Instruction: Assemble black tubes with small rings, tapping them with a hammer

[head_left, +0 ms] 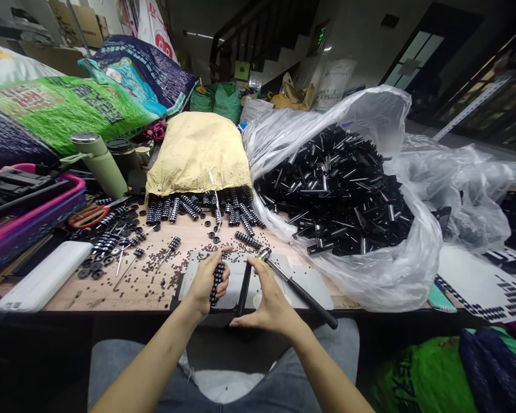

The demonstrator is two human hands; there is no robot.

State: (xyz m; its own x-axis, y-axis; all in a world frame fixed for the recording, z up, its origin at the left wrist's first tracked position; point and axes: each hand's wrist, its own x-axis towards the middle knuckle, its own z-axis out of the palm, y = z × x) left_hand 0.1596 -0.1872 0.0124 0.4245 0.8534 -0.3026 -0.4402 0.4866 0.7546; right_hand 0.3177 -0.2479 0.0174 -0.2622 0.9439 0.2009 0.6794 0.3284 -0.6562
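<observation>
Left hand [210, 280] closed round a studded black-and-white stick [217, 282], near table's [133, 295] front edge. Right hand [270, 298] beside it, finger and thumb spread to the two ends of a black bar [243, 288]; firm grip or not, cannot tell. From the hands: scissors [88, 218], 10 o'clock; yellow sack [200, 152], between 11 and 12; clear bag [378, 289] of black parts [339, 192], between 1 and 2; hammer [301, 291], 3 o'clock.
</observation>
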